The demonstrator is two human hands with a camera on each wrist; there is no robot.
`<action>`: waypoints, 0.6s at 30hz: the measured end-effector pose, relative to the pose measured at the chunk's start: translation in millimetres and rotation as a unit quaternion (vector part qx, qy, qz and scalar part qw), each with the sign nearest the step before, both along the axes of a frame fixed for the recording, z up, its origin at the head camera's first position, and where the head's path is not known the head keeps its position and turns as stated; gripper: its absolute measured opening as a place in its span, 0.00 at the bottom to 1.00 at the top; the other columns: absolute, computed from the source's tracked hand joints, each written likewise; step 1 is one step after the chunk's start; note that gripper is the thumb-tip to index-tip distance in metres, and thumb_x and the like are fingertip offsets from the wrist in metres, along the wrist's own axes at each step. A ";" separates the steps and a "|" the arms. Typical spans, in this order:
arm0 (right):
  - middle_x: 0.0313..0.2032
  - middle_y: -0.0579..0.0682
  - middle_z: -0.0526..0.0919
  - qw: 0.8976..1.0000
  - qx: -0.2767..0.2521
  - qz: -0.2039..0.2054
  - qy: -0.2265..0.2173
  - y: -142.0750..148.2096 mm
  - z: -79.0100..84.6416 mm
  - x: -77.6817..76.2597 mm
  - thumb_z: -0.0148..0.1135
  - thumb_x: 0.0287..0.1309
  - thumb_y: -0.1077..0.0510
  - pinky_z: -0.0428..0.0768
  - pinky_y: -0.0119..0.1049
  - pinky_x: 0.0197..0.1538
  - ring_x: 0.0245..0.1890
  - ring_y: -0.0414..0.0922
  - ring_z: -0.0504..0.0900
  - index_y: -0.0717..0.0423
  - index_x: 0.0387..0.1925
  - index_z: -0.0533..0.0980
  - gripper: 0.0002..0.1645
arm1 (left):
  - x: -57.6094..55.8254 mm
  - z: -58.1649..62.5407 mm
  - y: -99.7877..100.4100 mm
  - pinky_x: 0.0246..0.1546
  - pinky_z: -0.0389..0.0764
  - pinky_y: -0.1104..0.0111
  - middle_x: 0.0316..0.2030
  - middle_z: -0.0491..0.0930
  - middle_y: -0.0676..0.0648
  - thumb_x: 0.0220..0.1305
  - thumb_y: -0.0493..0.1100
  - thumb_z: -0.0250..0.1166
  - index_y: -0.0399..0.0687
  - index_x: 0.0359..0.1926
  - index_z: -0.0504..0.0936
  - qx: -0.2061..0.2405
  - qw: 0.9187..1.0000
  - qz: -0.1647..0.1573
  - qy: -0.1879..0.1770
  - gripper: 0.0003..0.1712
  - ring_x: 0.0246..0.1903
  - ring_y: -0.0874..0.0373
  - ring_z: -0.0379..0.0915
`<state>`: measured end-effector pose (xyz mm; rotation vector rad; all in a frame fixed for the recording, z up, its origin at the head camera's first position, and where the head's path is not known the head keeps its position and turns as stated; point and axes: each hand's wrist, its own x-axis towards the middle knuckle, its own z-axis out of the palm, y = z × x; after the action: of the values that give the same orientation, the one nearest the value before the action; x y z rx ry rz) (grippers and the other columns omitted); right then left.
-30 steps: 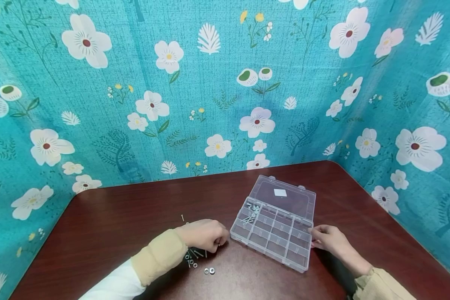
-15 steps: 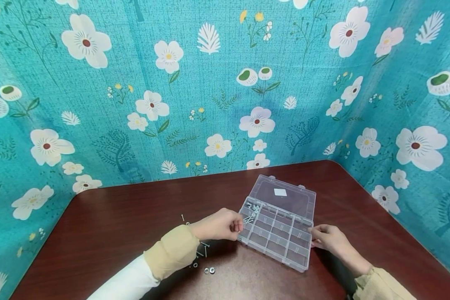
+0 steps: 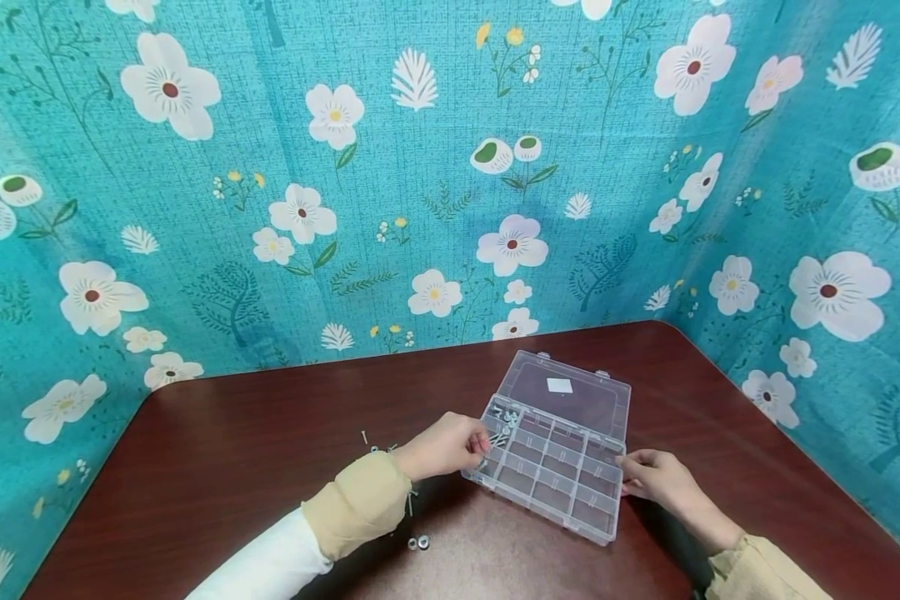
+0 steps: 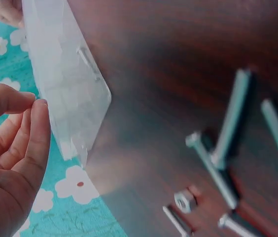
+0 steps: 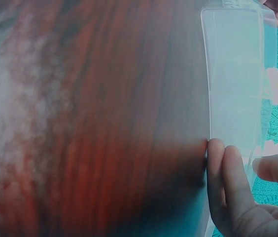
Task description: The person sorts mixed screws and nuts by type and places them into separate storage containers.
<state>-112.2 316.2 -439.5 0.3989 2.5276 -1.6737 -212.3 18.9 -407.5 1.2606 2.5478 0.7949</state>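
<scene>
- The box (image 3: 596, 504) sits nearer the table's (image 3: 270, 467) far-right corner than its far-left, lid (image 3: 566, 404) laid back; it looks light, stiff, apt to slide, so we'd brace a side wall.
- Our right hand (image 3: 660, 479) pinches its right edge; our left hand (image 3: 446, 447), thumb and fingertip meeting, is at its left end, holding what we can't tell.
- The left wrist view shows us screws (image 4: 231, 120), likely slick, best taken mid-shank, and a nut (image 4: 185, 200); the sleeve (image 3: 363, 504) hides much of that spread from the head view.
</scene>
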 end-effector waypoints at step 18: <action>0.26 0.54 0.79 1.000 0.026 -0.001 -0.003 -0.8 0.9 -1.0 0.49 0.60 0.62 0.79 0.33 0.31 0.24 0.41 0.79 0.85 0.41 0.67 0.22 | -26.2 6.8 -36.1 0.25 0.71 0.74 0.21 0.73 0.54 0.51 0.32 0.63 0.42 0.29 0.79 -0.045 0.997 0.065 0.008 0.03 0.22 0.63 0.67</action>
<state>-113.1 315.4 -438.6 0.4108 2.5717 -1.6083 -238.5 -17.1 -400.7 1.0889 2.6674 0.6890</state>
